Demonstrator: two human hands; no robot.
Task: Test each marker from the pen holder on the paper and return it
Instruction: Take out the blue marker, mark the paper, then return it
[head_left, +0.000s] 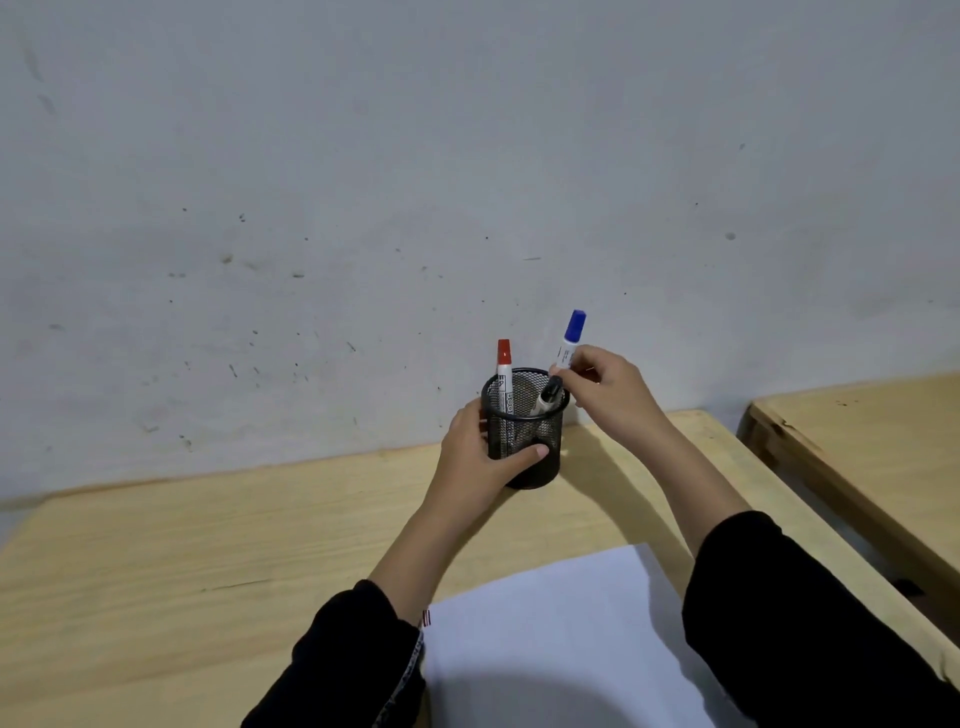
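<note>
A black mesh pen holder (540, 467) stands at the far side of the wooden table (208, 561), near the wall. My left hand (480, 457) wraps around its left side. A red-capped marker (504, 374) stands upright inside it, and a black-capped marker (548, 397) leans against its right rim. My right hand (605, 387) pinches the white barrel of a blue-capped marker (571, 338), cap up, just above the holder's right rim. A white sheet of paper (561, 639) lies near me, between my forearms.
A stained grey wall rises directly behind the holder. A second wooden table (872, 447) stands to the right, across a narrow gap. My black sleeves cover part of the paper's edges.
</note>
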